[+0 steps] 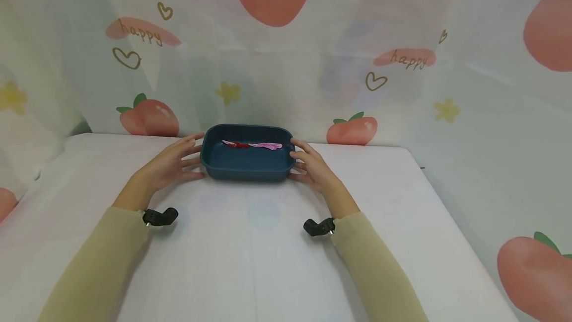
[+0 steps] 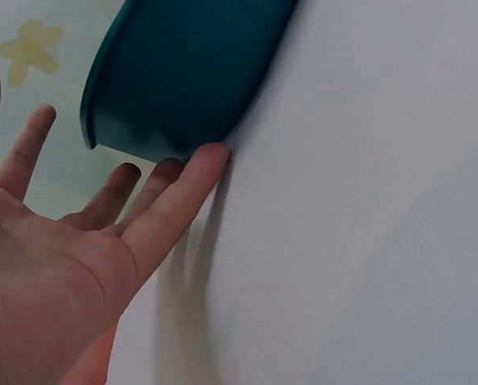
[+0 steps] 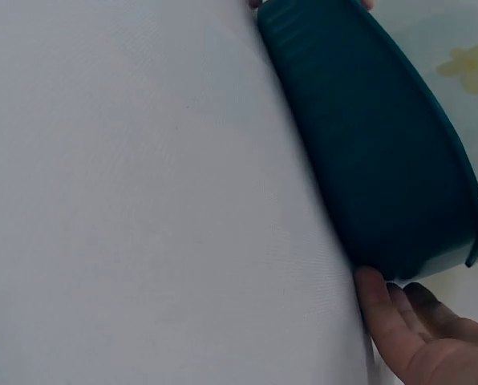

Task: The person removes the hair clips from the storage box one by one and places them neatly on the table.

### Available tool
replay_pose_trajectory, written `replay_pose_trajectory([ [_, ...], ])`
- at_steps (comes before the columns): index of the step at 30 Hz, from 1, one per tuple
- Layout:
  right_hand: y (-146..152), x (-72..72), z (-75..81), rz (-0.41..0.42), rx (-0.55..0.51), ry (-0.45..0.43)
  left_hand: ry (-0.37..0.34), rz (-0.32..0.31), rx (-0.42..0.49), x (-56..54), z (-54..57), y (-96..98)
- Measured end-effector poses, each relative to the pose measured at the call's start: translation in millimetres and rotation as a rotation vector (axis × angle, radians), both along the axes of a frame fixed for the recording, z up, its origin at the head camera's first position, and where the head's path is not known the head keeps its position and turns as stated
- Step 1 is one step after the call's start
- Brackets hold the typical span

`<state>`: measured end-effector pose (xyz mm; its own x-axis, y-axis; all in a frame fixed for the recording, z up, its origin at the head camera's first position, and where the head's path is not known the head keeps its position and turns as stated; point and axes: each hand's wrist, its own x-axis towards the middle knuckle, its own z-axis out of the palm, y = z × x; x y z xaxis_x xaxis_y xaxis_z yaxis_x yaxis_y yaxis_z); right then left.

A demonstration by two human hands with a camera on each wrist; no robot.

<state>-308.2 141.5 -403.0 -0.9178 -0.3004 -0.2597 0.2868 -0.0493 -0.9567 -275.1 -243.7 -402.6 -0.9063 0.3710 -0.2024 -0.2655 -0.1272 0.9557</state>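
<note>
A dark teal rectangular bin [image 1: 248,173] with rounded corners stands at the back of the white table. In it, end to end, lie a slim red-and-white piece [image 1: 237,144] and a slim pink piece [image 1: 266,146]; their kind is too small to make out. At the bin's left end is my left hand [image 1: 167,163], fingers spread and fairly straight, little fingertip right at the bin's lower edge in the left wrist view. My right hand [image 1: 315,167] is at the opposite end, its fingertips against the side and by the rim.
Behind the table [image 1: 250,257] hangs a pale cloth [image 1: 277,73] printed with peaches, hearts and flowers, close behind the bin. A black wrist mount [image 1: 161,216] sits on the left sleeve, and a similar mount [image 1: 319,227] on the right. The table's right edge slants toward the front.
</note>
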Motion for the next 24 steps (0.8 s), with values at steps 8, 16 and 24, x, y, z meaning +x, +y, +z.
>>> replay_pose_trajectory([
  [8,3,-5.0,-10.7,-0.008,-0.008,0.034,-0.026,0.02,-0.047,-8.8,-3.8,11.5],
  [16,4,2.4,-14.7,0.012,0.013,0.061,-0.003,0.032,-0.081,-2.9,-14.3,9.9],
  [24,7,17.4,-14.2,0.028,0.057,0.06,0.013,0.03,-0.119,12.7,-15.2,10.9],
])
